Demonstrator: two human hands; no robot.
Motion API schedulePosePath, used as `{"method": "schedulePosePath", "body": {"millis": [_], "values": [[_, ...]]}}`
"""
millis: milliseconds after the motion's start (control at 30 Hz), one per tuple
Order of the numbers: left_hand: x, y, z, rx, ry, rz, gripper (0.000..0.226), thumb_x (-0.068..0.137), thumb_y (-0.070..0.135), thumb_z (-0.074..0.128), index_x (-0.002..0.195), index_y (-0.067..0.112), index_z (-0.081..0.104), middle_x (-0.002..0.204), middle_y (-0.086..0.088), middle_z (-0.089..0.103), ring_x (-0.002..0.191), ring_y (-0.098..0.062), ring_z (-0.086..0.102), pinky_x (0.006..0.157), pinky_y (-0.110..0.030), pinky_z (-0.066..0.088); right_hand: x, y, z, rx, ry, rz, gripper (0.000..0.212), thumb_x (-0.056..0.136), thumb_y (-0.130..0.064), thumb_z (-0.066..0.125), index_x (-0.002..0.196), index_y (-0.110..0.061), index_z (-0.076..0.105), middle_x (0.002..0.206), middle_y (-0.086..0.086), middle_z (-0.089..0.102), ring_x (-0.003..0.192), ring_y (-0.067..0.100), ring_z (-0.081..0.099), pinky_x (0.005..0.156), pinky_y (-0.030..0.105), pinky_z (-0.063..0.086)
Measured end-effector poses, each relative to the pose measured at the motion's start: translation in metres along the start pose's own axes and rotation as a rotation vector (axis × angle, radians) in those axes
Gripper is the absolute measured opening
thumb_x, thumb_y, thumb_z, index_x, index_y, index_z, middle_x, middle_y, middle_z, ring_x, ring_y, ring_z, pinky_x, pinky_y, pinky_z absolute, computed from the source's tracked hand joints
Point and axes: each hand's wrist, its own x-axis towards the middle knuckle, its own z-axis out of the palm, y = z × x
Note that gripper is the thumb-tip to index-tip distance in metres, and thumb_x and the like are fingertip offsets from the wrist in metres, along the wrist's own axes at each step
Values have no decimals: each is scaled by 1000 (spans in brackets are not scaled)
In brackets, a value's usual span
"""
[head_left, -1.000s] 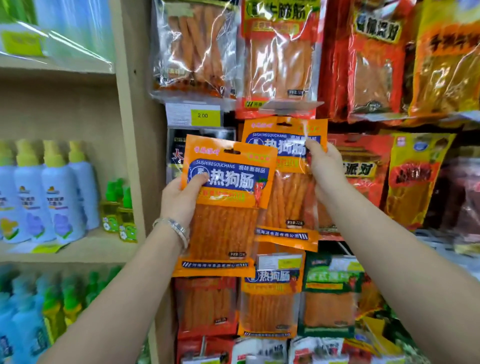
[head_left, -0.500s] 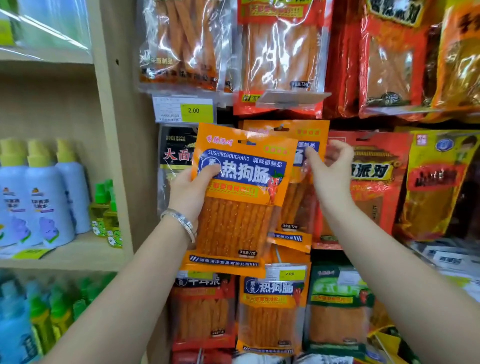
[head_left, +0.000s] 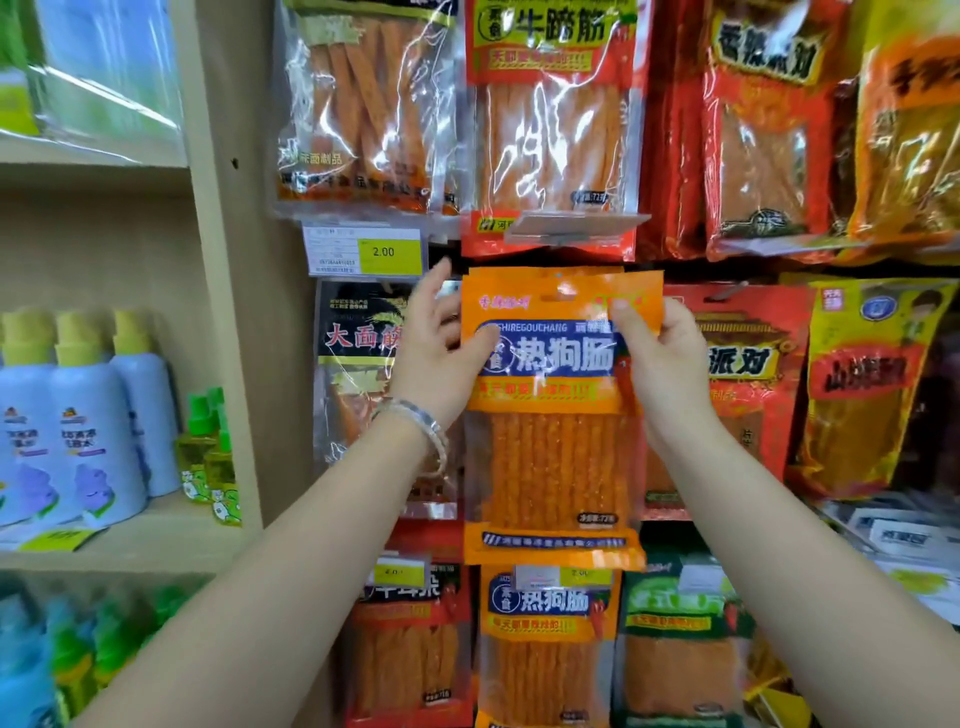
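Note:
An orange snack packet (head_left: 556, 415) with a blue label and orange sticks inside hangs in front of the display rack, its hang hole near the top middle. My left hand (head_left: 441, 358) holds its upper left edge, thumb on the front and fingers spread behind. My right hand (head_left: 660, 358) pinches its upper right corner, thumb on the front. A silver bracelet (head_left: 415, 415) is on my left wrist. Whether the packet sits on a hook is hidden.
Hanging snack packets fill the rack: a black one (head_left: 358, 374) to the left, red ones (head_left: 748, 353) to the right, clear ones above, more orange ones (head_left: 545, 639) below. A yellow 2.00 price tag (head_left: 387, 252) hangs above left. Wooden shelves (head_left: 135, 540) hold blue bottles (head_left: 83, 436).
My left hand carried the orange packet rightward in front of the hanging row. My right hand left the hanging packets and took hold of its upper right corner. The view shifted left.

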Motion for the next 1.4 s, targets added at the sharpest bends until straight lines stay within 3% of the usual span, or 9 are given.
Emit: {"method": "schedulePosePath", "body": {"millis": [167, 333, 500, 633, 733, 867, 1100, 1233, 1400], "values": [[14, 21, 8, 265, -151, 227, 67, 88, 22, 57, 145, 38, 25, 147, 17, 29, 139, -3, 23, 113, -32, 26, 22, -9, 3, -88, 16, -10, 17, 89, -26, 60, 72, -26, 57, 80, -5, 64, 78, 12, 60, 77, 37, 49], [14, 21, 12, 237, -167, 212, 68, 90, 15, 55, 146, 38, 23, 141, 21, 29, 134, 3, 25, 108, -20, 29, 32, -4, 10, -225, 25, -3, 22, 87, -28, 60, 66, -26, 53, 75, -5, 62, 74, 13, 59, 74, 36, 49], [2, -2, 15, 282, -187, 216, 72, 87, 20, 56, 144, 42, 18, 141, 24, 27, 136, 3, 23, 112, -26, 22, 24, 14, 5, -354, 87, -89, 17, 87, -36, 64, 93, -24, 53, 82, -14, 56, 73, -2, 53, 67, 24, 43], [-22, -44, 20, 487, -209, 165, 70, 87, 24, 58, 146, 33, 23, 145, 19, 27, 133, 9, 13, 114, -25, 14, 0, 34, -2, -520, 110, -239, 61, 82, -20, 69, 135, -17, 38, 122, 1, 45, 98, 12, 52, 86, 25, 46], [-42, -73, 24, 607, -275, 180, 69, 87, 31, 56, 147, 35, 21, 151, 22, 12, 139, 4, 3, 116, -30, 9, -22, 52, -9, -828, 46, -495, 58, 83, -19, 66, 137, -12, 44, 139, 12, 43, 128, 26, 39, 105, 40, 32], [-61, -107, 27, 687, -328, 165, 73, 87, 34, 54, 149, 27, 16, 154, 16, -12, 141, 0, -11, 115, -27, 5, -47, 85, -21, -1129, -210, -700, 60, 79, -21, 71, 135, -12, 51, 144, 13, 44, 136, 31, 36, 107, 47, 32], [-49, -130, 31, 812, -472, -5, 85, 88, 39, 53, 150, 25, -3, 150, 11, -31, 142, -11, -17, 115, -32, 7, -47, 109, -24, -1461, -411, -541, 89, 72, -42, 77, 146, -14, 36, 153, 12, 31, 140, 30, 32, 112, 46, 27], [-31, -130, 37, 817, -504, -120, 88, 86, 38, 58, 150, 23, 0, 154, 6, -25, 145, -19, -11, 116, -36, 10, -29, 111, -13, -1500, -574, -353, 90, 84, -42, 64, 152, -20, 9, 160, 7, 2, 148, 24, 7, 117, 37, 15], [-23, -109, 37, 855, -585, -182, 78, 88, 31, 58, 150, 12, 14, 158, -6, -12, 146, -25, 2, 115, -30, 11, -12, 76, -11, -1272, -703, -90, 73, 85, -21, 62, 148, -17, 26, 160, 8, 12, 146, 24, 17, 114, 37, 26]]}}
